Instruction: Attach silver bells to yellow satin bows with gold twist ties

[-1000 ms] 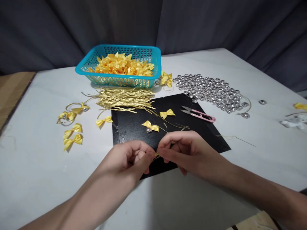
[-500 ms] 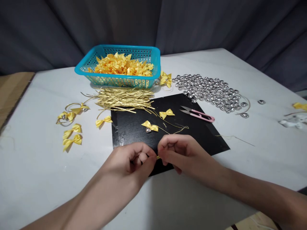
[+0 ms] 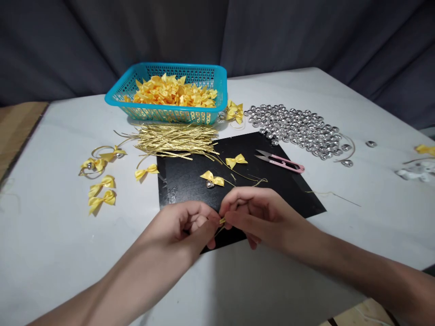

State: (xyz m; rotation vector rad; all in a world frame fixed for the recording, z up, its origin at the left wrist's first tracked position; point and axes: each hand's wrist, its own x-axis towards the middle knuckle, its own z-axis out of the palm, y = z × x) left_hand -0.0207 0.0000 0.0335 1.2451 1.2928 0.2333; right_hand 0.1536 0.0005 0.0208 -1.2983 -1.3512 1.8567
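Over the front of a black mat (image 3: 190,181), my left hand (image 3: 192,231) and my right hand (image 3: 256,215) meet fingertip to fingertip. Both pinch a short bit of gold cord (image 3: 222,221), most of it hidden by the fingers; a thin end slants down below them. Just beyond the hands lies a yellow bow with a silver bead (image 3: 210,184) beside its knot. Another yellow bow (image 3: 236,161) rests farther back on the mat, near pink-handled thread snips (image 3: 280,161).
A blue basket (image 3: 166,108) of yellow bows stands at the back, with a pile of gold cords (image 3: 176,140) before it. Silver beads (image 3: 295,129) spread at the back right. Several bows (image 3: 103,199) lie on the left. A needle (image 3: 346,199) with thread lies right of the mat.
My two hands have shifted slightly, the right one a little left and up. More of the gold cord now shows between and below the fingertips.
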